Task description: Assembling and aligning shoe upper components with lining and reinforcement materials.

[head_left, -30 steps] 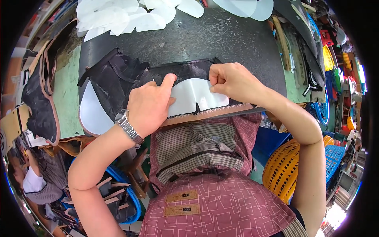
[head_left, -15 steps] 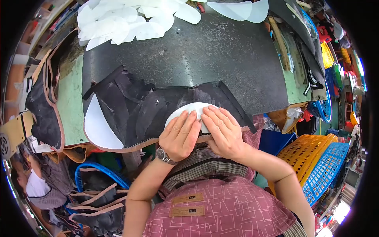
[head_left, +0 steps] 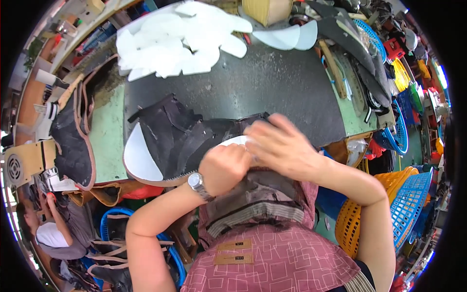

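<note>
A black shoe upper (head_left: pixel 168 146) with a stitched tan edge lies across the near side of the dark work board. A white curved stiffener (head_left: pixel 142 155) sits on its left end. A second white stiffener (head_left: pixel 235 141) shows at its right part, mostly hidden by my hands. My left hand (head_left: pixel 226 168), with a watch at the wrist, is closed in a fist at the upper's near edge beside that stiffener. My right hand (head_left: pixel 282 146), blurred, is over the upper's right end, its fingers apart and stretched toward the left fist.
Many white stiffeners (head_left: pixel 170 46) are heaped at the board's (head_left: pixel 272 82) far side, with a few (head_left: pixel 287 36) apart. Another black upper (head_left: pixel 73 138) hangs at the left. Orange (head_left: pixel 348 226) and blue (head_left: pixel 413 207) baskets stand at the right. A co-worker (head_left: pixel 53 231) is at lower left.
My hands were lying flat on the right stiffener. The left has since curled into a fist, and the right has lifted and turned across the upper. The whole view has shifted a little.
</note>
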Available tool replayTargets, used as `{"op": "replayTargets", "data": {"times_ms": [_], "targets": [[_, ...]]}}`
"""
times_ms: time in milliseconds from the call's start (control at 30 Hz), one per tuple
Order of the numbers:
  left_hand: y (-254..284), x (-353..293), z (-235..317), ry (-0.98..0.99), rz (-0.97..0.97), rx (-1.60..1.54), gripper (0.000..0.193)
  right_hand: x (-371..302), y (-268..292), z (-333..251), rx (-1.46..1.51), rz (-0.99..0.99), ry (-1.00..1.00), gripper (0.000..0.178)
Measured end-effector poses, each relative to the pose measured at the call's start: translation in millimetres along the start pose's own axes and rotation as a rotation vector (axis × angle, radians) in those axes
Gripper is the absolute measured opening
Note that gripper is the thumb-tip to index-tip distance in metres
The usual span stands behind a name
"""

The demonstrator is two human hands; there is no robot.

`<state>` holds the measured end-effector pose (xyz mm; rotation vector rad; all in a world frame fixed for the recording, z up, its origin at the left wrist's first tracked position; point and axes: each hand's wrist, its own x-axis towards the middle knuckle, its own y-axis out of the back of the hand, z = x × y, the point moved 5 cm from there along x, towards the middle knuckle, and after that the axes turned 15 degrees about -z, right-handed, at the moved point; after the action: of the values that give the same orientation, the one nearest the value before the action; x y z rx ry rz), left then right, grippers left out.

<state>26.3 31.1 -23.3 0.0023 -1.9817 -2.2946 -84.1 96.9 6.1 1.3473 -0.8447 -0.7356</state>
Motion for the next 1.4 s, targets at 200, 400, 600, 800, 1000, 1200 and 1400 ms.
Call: {"op": "replayTargets", "data": {"times_ms": [200, 400, 600, 800, 1000, 1200, 1400], "targets": [[103.2, 12.5, -17.0, 0.265, 0.31, -1.334, 0.018, -32.9, 77.7, 55.8, 1.016, 0.801, -0.455, 0.069], [130.6, 36.1, -1.7, 0.143, 0.461, -1.137, 0.039, -10.8, 122.7, 59.1, 0.984, 0.798, -0.53, 0.019], [152.5, 35.3, -14.5, 0.262, 0.617, -0.782, 0.029, -8.8, 150.9, -1.3, -0.455, 0.805, 0.204, 0.026], [140.4, 22.2, -21.2, 0.219, 0.552, -0.847, 0.01, -19.1, 146.4, -0.8, -0.017, 0.969, 0.121, 0.018], [169.3, 19.5, 19.4, 0.075, 0.785, -0.429, 0.011, -20.3, 158.1, 17.1, 0.152, 0.935, -0.193, 0.026], [161.3, 51.0, 17.6, -0.047, 0.76, -1.674, 0.03, 15.4, 149.3, 82.5, 0.844, 0.85, -0.441, 0.019], [175.3, 35.1, -22.9, -0.058, 1.061, -1.544, 0.034, -9.0, 107.2, 94.6, 1.655, 0.842, -0.289, 0.043]]}}
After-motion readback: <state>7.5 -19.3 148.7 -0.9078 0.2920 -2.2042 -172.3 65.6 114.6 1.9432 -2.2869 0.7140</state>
